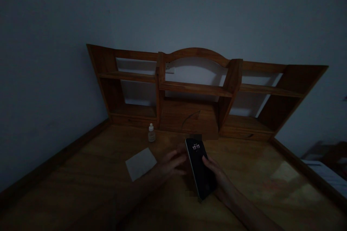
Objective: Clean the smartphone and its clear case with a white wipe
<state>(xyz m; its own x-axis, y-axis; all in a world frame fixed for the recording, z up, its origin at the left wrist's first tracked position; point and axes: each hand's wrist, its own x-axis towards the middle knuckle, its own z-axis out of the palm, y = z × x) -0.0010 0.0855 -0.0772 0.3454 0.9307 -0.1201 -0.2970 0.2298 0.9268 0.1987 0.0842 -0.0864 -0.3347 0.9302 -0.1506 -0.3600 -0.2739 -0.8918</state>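
Note:
In dim light my right hand (218, 175) grips a dark smartphone (202, 173) by its right side, thumb lying over the screen. The phone is tilted above the desk, and its screen reads 13:15 near the top. My left hand (172, 162) is just left of the phone, fingers apart and holding nothing; its fingertips are somewhat blurred. Under and beyond the left forearm lies a pale sheet of paper or card (141, 163) on the desk. A small clear bottle with a white dropper top (151, 133) stands upright farther back.
A wooden shelf unit (197, 90) rises along the back of the desk (249, 173), with drawers at its lower left and right. A wall socket (169, 68) shows through its middle opening. A thin cable-like line (189, 116) runs below that opening. Raised edges border the desk at both sides.

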